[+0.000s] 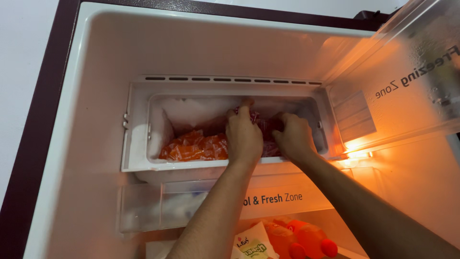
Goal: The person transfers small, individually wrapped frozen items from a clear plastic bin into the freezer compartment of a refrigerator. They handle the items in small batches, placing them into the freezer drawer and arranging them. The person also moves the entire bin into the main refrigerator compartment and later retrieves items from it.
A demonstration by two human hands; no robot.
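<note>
Reaching into the frosted freezer compartment [139, 139] at the top of an open fridge, both arms stretched up from below. Leftmost inside, a heap of orange packets [191, 147] lying on the compartment floor, touching nothing but the frost wall beside it and the left hand's outer edge. Next, left hand [243, 136], back to the camera, fingers curled down over a red packet [261, 125], index finger raised toward the icy back wall; closed loosely on the packet rather than spread. Just to the right, right hand [294, 136], knuckles bent, fingers tucked onto the same red packet from its right side, thumb hidden. Red packet thus sitting between and under both hands, mostly covered, only a strip showing. Judged as the gripping step, mid-grasp, with the packet seemingly lodged among frost; next move likely calling for a firm two-sided hold and a straight pull toward the opening, clear of the compartment's front lip. Farther right, clear freezer flap [407, 81] swung up and open. Below, a chiller drawer [201, 204], orange bottles [306, 240] and a green-and-white pouch [251, 244].
</note>
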